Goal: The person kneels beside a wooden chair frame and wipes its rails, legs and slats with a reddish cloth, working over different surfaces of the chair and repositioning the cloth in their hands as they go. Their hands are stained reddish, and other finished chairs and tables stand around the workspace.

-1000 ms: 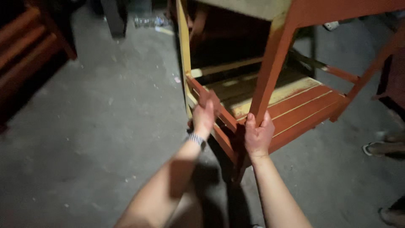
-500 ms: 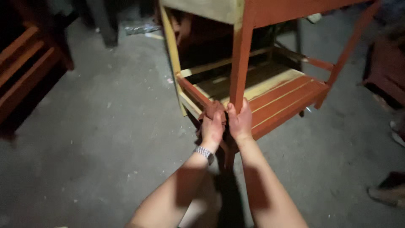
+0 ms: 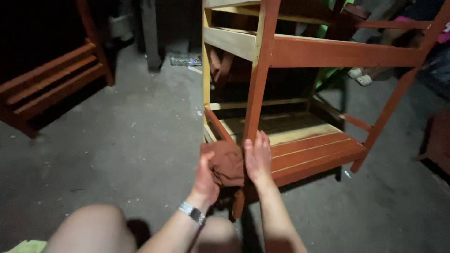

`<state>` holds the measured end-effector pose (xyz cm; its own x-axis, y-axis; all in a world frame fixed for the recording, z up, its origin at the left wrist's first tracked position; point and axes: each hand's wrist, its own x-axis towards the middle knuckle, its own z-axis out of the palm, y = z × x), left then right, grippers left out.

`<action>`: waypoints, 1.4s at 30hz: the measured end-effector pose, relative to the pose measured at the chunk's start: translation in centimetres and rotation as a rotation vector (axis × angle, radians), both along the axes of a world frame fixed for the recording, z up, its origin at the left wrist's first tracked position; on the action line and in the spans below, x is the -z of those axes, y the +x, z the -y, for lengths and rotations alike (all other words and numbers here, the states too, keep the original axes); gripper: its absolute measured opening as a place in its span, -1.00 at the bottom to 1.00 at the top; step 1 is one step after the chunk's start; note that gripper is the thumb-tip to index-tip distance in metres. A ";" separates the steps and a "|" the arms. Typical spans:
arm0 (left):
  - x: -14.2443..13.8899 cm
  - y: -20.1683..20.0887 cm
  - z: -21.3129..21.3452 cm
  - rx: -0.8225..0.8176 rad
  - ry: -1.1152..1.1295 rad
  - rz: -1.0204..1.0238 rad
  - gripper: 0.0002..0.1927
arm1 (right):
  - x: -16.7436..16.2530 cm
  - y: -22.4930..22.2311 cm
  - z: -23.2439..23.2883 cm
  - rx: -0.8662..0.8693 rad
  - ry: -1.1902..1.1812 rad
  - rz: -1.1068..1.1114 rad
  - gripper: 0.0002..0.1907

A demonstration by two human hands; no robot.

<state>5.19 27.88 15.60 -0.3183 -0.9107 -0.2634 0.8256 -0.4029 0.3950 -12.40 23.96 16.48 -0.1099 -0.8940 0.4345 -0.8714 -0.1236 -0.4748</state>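
head view: since the earlier frame the hands have parted and a rag shows between them | left hand [image 3: 205, 177] at lower centre, fingers curled, gripping rag [image 3: 227, 161] | right hand [image 3: 257, 157] flat, fingers together, against rag and leg [image 3: 257, 89] | shelf [image 3: 311, 150] right of hands | bench [image 3: 51, 84] upper left.

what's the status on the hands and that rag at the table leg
Left hand gripping the brown rag, pressed at the foot of the front leg. Right hand flat, fingers open against leg and rag. Nothing in the way.
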 end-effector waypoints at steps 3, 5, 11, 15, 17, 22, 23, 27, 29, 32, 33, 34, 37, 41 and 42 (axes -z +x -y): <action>-5.1 1.8 0.1 0.032 -0.030 -0.226 -0.33 | -0.2 1.1 -3.6 0.027 -0.228 0.459 -0.50; -7.6 2.4 0.5 0.086 0.086 -0.299 -0.26 | 0.1 2.9 -5.8 -0.157 -0.340 0.647 -0.43; -9.6 2.9 2.8 0.221 -0.313 -0.288 -0.35 | -2.3 3.8 -5.3 -0.159 -0.212 0.579 -0.54; -9.6 5.3 7.5 0.304 -0.461 -0.344 -0.38 | -7.6 1.8 -2.8 0.110 -0.388 0.274 -0.62; -9.5 5.9 10.0 0.258 -0.504 -0.029 -0.41 | -11.3 0.1 -2.0 0.133 -0.534 0.124 -0.66; -8.8 3.6 15.1 0.061 -0.412 0.160 -0.40 | -15.5 1.2 5.1 0.129 -0.590 -0.370 -0.44; -9.0 3.1 16.7 0.100 -0.346 0.191 -0.38 | -15.6 1.9 5.9 0.082 -0.580 -0.318 -0.41; -7.3 2.5 19.6 -0.011 -0.749 0.235 -0.31 | -14.4 5.8 8.4 0.181 -0.426 0.089 -0.29; -5.5 3.1 20.5 0.079 -0.873 0.470 -0.30 | -13.8 6.7 8.2 0.307 -0.371 0.188 -0.33; -1.6 4.6 21.4 0.275 -0.993 0.855 -0.25 | -12.8 6.8 7.1 0.375 -0.371 0.082 -0.41; -0.3 4.7 21.5 0.294 -1.037 0.904 -0.26 | -12.4 6.6 6.8 0.390 -0.392 0.063 -0.39; 1.0 4.8 21.4 0.307 -1.094 0.952 -0.27 | -11.9 6.4 6.5 0.406 -0.424 0.043 -0.38; 5.1 6.0 19.9 0.122 -1.225 0.918 -0.45 | -9.5 6.3 4.6 0.504 -0.434 -0.034 -0.34; 10.4 11.3 15.6 0.540 -0.913 0.836 -0.51 | -4.2 7.2 0.3 0.722 -0.229 0.207 -0.35; 11.5 12.5 14.7 0.577 -0.894 0.831 -0.53 | -2.8 7.2 -0.7 0.796 -0.180 0.241 -0.30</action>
<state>17.69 13.22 4.11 -0.7485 -0.6617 0.0448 0.0176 0.0478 0.9987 -5.21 24.70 19.23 -0.7846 -0.4304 0.4463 -0.6078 0.3920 -0.6906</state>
